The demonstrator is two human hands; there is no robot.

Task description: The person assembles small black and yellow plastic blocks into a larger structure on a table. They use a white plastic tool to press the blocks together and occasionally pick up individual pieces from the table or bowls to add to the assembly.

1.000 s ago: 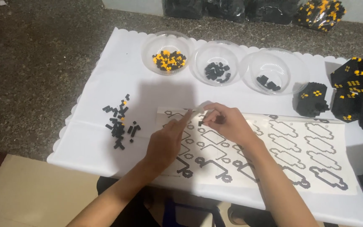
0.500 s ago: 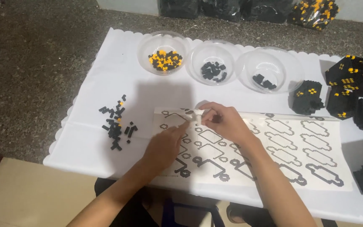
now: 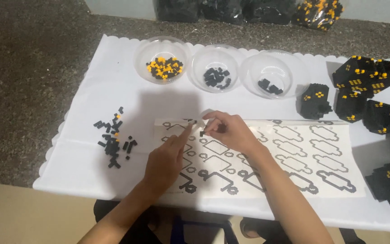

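Head view showed your right hand (image 3: 231, 132) mid-frame, fingertips pinched together on a tiny black plastic brick (image 3: 201, 133), held right at the surface of the white template sheet printed with black outline shapes (image 3: 267, 158), near its upper-left corner. Your left hand (image 3: 165, 160) sat just beside it, index finger extended and pressing on the sheet close to the brick, other fingers loosely curled, nothing gripped.

Handling call on the brick: very light, rigid, smooth-sided, so I judged it likely to twist or pop out of a pinch. Best hold was across two opposite side faces with the fingertips, leaving top and bottom free. Too small to tell its exact shape.

The sheet looked thin and floppy, likely to slide on the white scallop-edged table cover (image 3: 91, 86), so pinning it with a finger made sense.

Around you:
- loose scatter of small black and orange bricks (image 3: 113, 140) at left of frame, well apart from both hands
- clear plastic bowl of mixed orange and black bricks (image 3: 162, 68) at upper centre-left
- clear plastic bowl of black bricks (image 3: 216, 77) just beside it
- third clear plastic bowl with a few black bricks (image 3: 271, 86) next along
- black block assemblies with orange dots (image 3: 362, 90) stacked at upper right and down the right edge
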